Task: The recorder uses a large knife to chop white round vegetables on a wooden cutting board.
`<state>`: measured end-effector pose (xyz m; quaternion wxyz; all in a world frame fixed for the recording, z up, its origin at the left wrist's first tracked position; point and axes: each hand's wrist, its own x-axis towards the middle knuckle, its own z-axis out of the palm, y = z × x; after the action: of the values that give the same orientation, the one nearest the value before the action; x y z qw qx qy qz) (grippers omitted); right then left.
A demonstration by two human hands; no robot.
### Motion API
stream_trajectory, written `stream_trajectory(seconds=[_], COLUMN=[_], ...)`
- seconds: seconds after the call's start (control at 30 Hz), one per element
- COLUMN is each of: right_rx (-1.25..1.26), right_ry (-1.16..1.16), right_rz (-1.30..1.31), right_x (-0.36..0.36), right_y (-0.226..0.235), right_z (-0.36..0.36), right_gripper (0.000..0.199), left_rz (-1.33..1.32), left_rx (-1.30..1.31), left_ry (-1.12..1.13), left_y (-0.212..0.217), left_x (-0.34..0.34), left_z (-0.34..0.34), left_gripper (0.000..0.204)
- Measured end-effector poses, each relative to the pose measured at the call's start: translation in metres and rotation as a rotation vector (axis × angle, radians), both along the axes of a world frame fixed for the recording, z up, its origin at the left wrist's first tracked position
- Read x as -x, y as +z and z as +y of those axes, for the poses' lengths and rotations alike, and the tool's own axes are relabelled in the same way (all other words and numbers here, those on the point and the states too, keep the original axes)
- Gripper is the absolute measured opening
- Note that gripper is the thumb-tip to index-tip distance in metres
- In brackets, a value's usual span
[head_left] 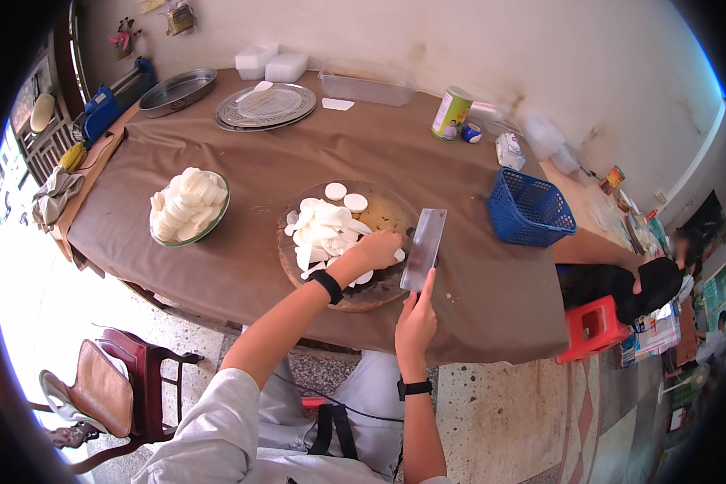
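Observation:
A round wooden chopping board (355, 302) lies near the table's front edge, carrying a heap of white slices (323, 230). Two round white discs (345, 198) rest at its far side. My left hand (377, 250) is over the board's right half, fingers curled down on a white piece (399, 255) that shows at the fingertips. In my right hand (416, 323) is a cleaver (424, 248), its broad blade upright at the board's right edge, beside my left fingers. Left of the board, a green-rimmed bowl (226, 211) is piled with similar white slices.
A blue plastic basket (532, 214) stands on the brown-covered table (476, 290) at the right. Behind are metal trays (254, 117), a green can (452, 113) and white containers (270, 63). A wooden chair (121, 379), a red stool (593, 329) and a seated person (653, 282) flank the table.

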<state>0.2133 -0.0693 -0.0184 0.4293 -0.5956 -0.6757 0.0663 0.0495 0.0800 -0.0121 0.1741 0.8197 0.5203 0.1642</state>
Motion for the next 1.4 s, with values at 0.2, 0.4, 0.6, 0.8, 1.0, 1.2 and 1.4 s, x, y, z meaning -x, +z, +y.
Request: stream_trajectory(seconds=[0.2, 0.4, 0.6, 0.8, 1.0, 1.2, 1.4], right_rx=[0.002, -0.041, -0.04, -0.015, -0.037, -0.014, 0.0], right_ry=[0.013, 0.025, 0.013, 0.017, 0.02, 0.009, -0.004], right_rz=[0.015, -0.004, -0.011, 0.0, -0.03, -0.071, -0.086], right_x=[-0.003, -0.001, -0.003, -0.001, -0.002, -0.007, -0.005], right_y=[-0.001, 0.002, 0.002, 0.004, 0.003, 0.005, 0.003], right_z=[0.002, 0.002, 0.002, 0.0, 0.004, 0.002, 0.003], right_gripper=[0.067, 0.066, 0.065, 0.064, 0.065, 0.066, 0.066], left_rz=[0.106, 0.041, 0.07, 0.067, -0.078, 0.191, 0.37], left_rx=[0.202, 0.163, 0.073, 0.057, 0.034, -0.151, -0.145], left_ry=[0.052, -0.016, -0.037, -0.082, -0.025, 0.123, 0.285], left_y=[0.017, 0.018, 0.033, 0.044, 0.05, 0.07, 0.084], left_x=[0.005, 0.015, 0.01, 0.016, 0.054, 0.069, 0.093], left_z=[-0.002, -0.008, -0.017, -0.04, -0.048, -0.066, 0.017], left_gripper=[0.05, 0.057, 0.047, 0.03, 0.024, 0.024, 0.04])
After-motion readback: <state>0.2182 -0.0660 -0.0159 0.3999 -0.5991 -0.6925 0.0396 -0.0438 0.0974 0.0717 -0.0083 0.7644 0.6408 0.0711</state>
